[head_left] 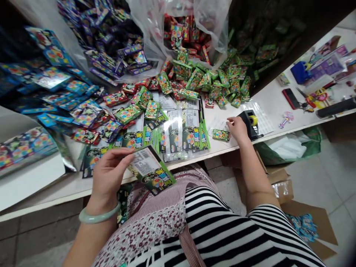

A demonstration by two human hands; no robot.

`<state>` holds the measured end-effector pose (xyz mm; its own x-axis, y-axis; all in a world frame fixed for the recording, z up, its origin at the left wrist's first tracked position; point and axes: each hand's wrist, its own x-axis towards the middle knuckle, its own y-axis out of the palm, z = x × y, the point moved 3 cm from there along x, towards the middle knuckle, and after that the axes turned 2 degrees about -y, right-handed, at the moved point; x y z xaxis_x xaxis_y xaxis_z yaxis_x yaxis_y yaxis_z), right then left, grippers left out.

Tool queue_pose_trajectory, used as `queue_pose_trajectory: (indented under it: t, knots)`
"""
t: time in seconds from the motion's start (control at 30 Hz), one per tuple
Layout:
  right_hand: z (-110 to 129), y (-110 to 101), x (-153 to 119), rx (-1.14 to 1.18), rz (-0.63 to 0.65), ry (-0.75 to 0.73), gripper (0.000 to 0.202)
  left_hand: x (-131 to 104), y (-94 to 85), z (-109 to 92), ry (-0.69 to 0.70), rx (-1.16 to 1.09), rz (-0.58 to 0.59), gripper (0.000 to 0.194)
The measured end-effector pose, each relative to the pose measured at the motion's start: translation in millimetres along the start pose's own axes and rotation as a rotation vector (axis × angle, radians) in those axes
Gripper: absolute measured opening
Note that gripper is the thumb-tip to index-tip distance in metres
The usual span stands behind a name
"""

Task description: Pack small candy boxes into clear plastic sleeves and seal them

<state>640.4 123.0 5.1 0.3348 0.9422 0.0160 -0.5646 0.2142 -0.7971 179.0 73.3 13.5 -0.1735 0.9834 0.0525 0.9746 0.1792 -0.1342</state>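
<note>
My left hand [111,170], with a pale bangle at the wrist, pinches the upper left edge of a green and black printed packet [154,170], tilted in front of the table edge. My right hand [237,129] is beside the black tape dispenser [250,124] with yellow tape; its fingers are together, and what they hold, if anything, is too small to make out. Just left of those fingers a small green box [221,135] lies on the table. Between my hands, flat printed packets [191,135] overlap under clear plastic.
Small green boxes [217,89] and red ones spill from plastic bags at the back. Purple packets [105,40] fill another bag, and blue packets [55,81] pile up left. A phone [291,98] and scissors [314,99] lie right. Cardboard boxes [314,218] stand below.
</note>
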Motion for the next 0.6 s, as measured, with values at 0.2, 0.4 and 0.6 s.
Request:
queue_pose_trajectory:
  t: [0.2, 0.4, 0.6]
  knots:
    - [-45, -5, 12, -0.153, 0.043, 0.114, 0.011, -3, 5.9, -7, 0.002, -0.006, 0.0, 0.016]
    - [-51, -4, 3, -0.047, 0.025, 0.126, 0.013, -3, 1.2, 1, 0.015, 0.004, 0.0, 0.015]
    - [-42, -20, 2, 0.059, -0.001, 0.121, 0.02, -2, 7.1, 0, 0.117, 0.043, 0.089, 0.011]
